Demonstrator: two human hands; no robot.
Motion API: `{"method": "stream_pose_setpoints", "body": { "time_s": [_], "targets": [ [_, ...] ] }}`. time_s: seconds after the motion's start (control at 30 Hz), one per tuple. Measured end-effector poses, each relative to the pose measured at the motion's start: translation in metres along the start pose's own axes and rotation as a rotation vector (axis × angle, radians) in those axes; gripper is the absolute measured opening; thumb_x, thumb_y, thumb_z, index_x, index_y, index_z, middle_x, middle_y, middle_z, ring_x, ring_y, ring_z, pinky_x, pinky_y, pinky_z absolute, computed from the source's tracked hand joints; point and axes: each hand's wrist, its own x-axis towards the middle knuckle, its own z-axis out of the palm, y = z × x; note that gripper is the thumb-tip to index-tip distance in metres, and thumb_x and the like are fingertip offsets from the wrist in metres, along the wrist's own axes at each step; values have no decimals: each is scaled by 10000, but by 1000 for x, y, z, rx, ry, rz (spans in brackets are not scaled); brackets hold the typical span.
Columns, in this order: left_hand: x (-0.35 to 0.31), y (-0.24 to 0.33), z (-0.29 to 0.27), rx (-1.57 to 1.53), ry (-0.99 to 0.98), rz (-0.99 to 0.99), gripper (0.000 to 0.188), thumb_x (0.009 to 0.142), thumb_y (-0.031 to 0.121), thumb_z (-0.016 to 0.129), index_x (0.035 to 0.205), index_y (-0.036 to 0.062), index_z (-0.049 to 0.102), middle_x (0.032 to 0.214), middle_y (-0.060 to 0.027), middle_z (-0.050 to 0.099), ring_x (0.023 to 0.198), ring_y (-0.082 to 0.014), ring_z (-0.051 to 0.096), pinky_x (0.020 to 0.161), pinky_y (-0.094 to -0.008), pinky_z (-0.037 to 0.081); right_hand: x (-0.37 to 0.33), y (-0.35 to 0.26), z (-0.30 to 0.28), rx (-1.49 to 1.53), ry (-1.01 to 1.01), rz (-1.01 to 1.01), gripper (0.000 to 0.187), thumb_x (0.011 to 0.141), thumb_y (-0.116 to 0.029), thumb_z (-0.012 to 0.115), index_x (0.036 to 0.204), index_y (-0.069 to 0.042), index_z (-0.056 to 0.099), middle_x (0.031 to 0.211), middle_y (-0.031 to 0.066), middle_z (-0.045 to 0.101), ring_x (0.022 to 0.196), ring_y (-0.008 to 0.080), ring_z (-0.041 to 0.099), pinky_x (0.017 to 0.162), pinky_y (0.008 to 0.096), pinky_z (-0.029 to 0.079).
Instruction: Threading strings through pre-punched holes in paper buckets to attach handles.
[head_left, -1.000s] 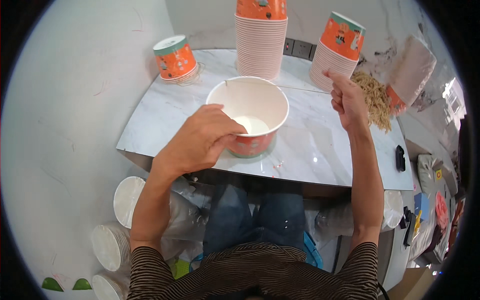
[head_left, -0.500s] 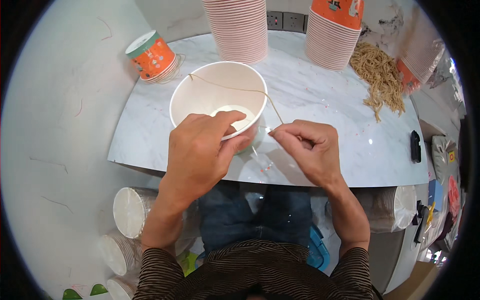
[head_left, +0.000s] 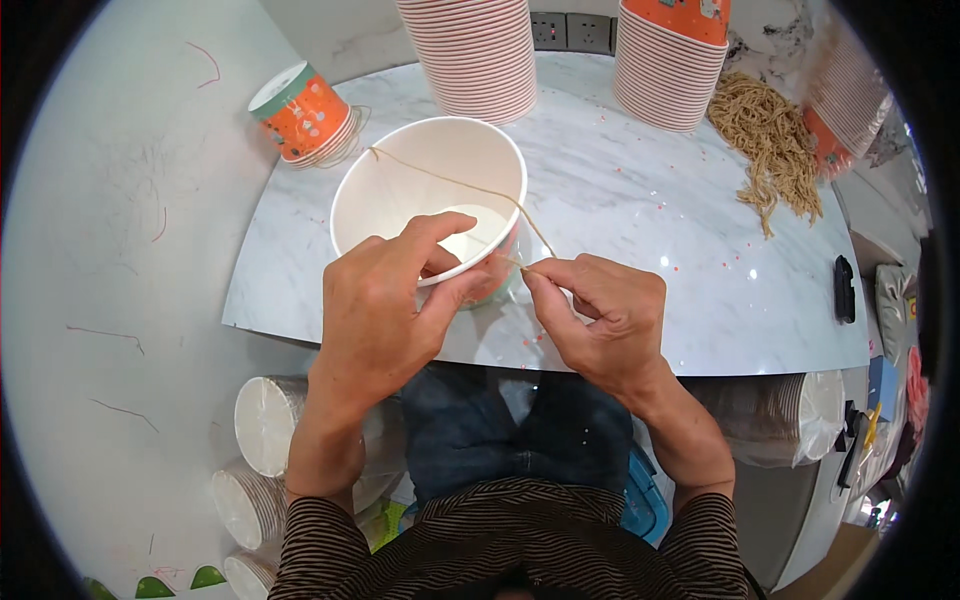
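Note:
A large paper bucket point(head_left: 360, 190), white inside with orange and green on its outer wall, stands tilted on the marble table. My left hand point(head_left: 375, 290) grips its near rim, fingers inside and thumb outside. A thin tan string point(head_left: 465, 183) runs from the bucket's far left inner wall over the right rim. Just right of the bucket, my right hand point(head_left: 600, 310) pinches that string between thumb and forefinger; a short end shows between the fingertips and the bucket's wall. How the string is fastened to the bucket cannot be made out.
Behind stand a tall bucket stack point(head_left: 470, 65) and another stack point(head_left: 668, 85). A small orange-green cup stack point(head_left: 305, 115) leans at far left. Tan strings point(head_left: 768, 140) lie heaped at right, near a black object point(head_left: 845, 290). Wrapped containers point(head_left: 268, 425) sit below the table.
My right hand has moved slightly left, bringing the string's end closer to the bucket's wall. My left hand keeps its hold on the rim.

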Motion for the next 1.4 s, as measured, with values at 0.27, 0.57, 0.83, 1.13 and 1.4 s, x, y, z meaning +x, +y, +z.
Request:
{"method": "stream_pose_setpoints", "body": {
  "time_s": [0.27,0.57,0.83,1.13,1.4],
  "targets": [
    [-1,-1,-1,-17,-7,10,389,843,12,820,1212,24,698,854,-119,761,779,-191,757,720,-314,599,2,-2,4,-47,17,-42,99,809,-41,786,905,-61,794,657,77,681,514,200,627,469,315,458],
    [-2,-3,1,-20,-15,11,415,844,33,828,1234,33,686,860,-122,771,786,-201,766,725,-318,598,3,-4,6,-68,18,-55,96,815,-47,780,908,-67,797,711,82,723,554,211,670,492,318,494],
    [3,4,-9,-137,-75,21,308,1002,98,665,1304,44,638,888,-163,768,835,-301,773,765,-366,587,4,-2,8,-90,-16,-67,92,834,-69,782,926,-62,776,766,87,736,596,232,688,517,335,506],
    [35,0,-29,-96,-385,81,273,1000,19,579,1255,34,676,956,-195,748,865,-351,734,770,-372,562,7,-4,7,-78,-49,-54,98,849,-70,778,946,-57,775,744,79,716,591,230,671,514,340,490],
    [49,-5,-25,-108,-461,59,149,942,51,663,1059,3,743,859,-139,725,745,-240,691,698,-345,532,10,-6,5,-91,-62,-71,101,855,-69,780,954,-52,774,734,78,705,581,227,659,513,340,484]
  ]
}}
